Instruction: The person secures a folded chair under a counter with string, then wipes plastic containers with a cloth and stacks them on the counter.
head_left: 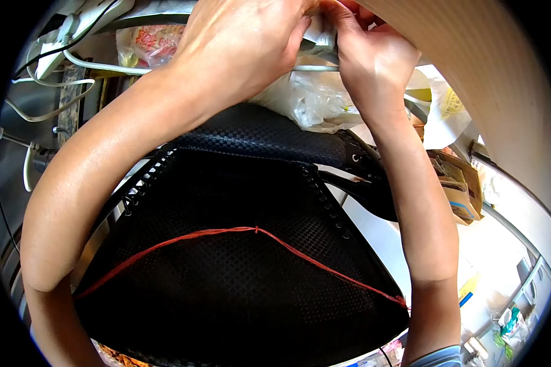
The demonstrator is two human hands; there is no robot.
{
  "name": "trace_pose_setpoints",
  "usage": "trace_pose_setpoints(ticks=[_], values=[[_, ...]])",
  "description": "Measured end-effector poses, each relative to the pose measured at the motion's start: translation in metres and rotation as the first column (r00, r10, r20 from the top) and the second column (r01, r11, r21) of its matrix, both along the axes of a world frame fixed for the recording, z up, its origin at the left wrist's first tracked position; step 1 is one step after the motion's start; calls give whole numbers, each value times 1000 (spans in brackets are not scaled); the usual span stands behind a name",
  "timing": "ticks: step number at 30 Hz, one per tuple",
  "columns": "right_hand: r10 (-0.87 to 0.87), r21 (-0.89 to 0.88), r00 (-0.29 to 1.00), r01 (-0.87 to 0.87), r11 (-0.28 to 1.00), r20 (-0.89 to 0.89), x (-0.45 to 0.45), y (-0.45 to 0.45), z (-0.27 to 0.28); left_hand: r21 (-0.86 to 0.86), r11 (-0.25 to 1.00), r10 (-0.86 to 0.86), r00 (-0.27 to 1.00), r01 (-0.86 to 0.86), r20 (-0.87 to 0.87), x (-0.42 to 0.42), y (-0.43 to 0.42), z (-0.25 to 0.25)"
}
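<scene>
left hand [251, 37] and right hand [374, 56] are close together up top, a pale piece [320, 32] between them, can't tell if they're gripping it, but imo a loose pinch could drop it toward the plastic bag [315, 104]

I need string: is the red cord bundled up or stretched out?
Stretched out: the red cord runs across the black surface.

The top edge crops both hands [242, 37] [376, 61], leaving anything between their fingertips unclear.
</scene>
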State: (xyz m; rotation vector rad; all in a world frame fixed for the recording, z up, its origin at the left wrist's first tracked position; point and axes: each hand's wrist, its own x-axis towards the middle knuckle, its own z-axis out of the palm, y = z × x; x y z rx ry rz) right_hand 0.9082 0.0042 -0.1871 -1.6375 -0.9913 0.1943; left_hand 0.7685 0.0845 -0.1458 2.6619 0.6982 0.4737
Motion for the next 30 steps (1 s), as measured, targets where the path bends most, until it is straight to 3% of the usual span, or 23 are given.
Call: trace_pose_setpoints(ticks=[4, 6, 9, 13, 16, 19, 21, 25, 27, 28, 30], values=[[-14, 21, 998, 13, 1000, 57, -4, 2, 6, 21, 1000, -7, 1000, 6, 22, 2, 0, 0], [-87, -142, 970, 121, 982, 226, -3, 3, 10, -8, 1000, -29, 997, 29, 66, 3, 0, 2], [-163, -212, 962, 211, 954, 221, -5, 6, 11, -8, 999, -37, 997, 38, 65, 2, 1, 1], [-159, -107, 962, 186, 977, 223, -4, 5, 6, -4, 1000, 13, 1000, -13, 6, 6, 2, 4], [-100, -49, 988, 106, 993, 117, -3, 4, 9, -36, 999, -23, 991, 28, 130, 4, 2, 7], [-55, -146, 998, 51, 988, -27, -6, 2, 18, -137, 990, -22, 999, 27, 40, 6, 9, 7], [-109, -206, 987, 132, 970, 120, -8, 3, 21, -133, 991, -28, 999, 22, -41, 6, 10, 10], [-61, -136, 994, 73, 988, 91, -5, -4, 6, -117, 991, -67, 998, 69, 19, 8, 18, 3], [-66, -44, 954, 82, 996, 291, -2, -3, -1, -94, 983, -150, 986, 156, 69, 7, 20, 4], [-68, -44, 954, 85, 995, 292, -1, -5, 0, -94, 983, -152, 986, 158, 70, 8, 20, 5], [-23, -127, 821, 116, 985, 571, 3, -10, 5, -127, 981, -140, 989, 145, 51, 10, 18, 9]])
